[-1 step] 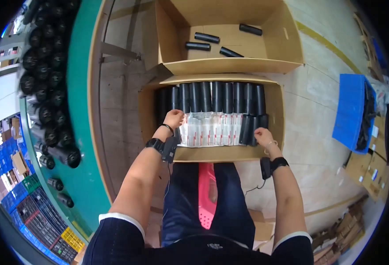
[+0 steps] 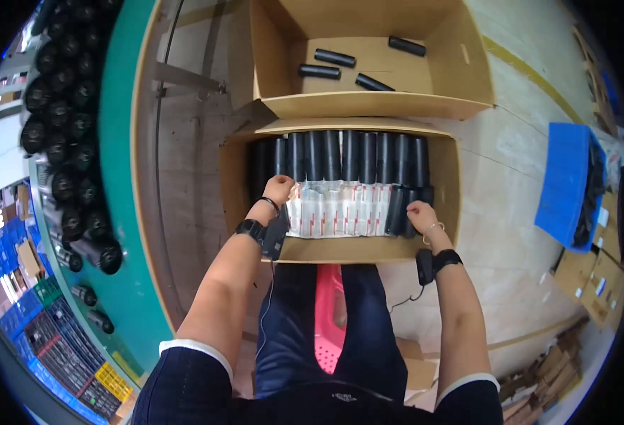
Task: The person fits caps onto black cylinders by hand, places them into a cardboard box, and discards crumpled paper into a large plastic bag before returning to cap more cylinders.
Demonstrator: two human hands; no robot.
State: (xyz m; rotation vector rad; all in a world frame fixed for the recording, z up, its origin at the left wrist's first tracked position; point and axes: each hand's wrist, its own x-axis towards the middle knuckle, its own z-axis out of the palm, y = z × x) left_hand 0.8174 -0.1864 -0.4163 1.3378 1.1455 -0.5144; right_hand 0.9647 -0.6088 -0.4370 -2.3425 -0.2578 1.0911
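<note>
An open cardboard box (image 2: 312, 249) stands before me. A row of black cylinders (image 2: 351, 157) fills its far half, and a few more black cylinders (image 2: 397, 211) lie at the right of its near half. Between these and my left hand (image 2: 278, 190) are white wrapped packs (image 2: 336, 211) with red marks. My left hand is closed in a pinch at the left end of the packs, beside the far row; what it holds is hidden. With bent fingers, my right hand (image 2: 422, 216) grips the upper part of a black cylinder at the right end.
Behind stands a second open cardboard box (image 2: 375, 106) with several loose black cylinders (image 2: 334, 58). A green table (image 2: 124, 212) on the left carries many black cylinders (image 2: 57, 134). At right is a blue bin (image 2: 560, 188); a pink stool (image 2: 328, 319) is between my legs.
The view has shifted slightly. Both hands stay at the same places in the near box, and the cylinders and packs look unchanged.
</note>
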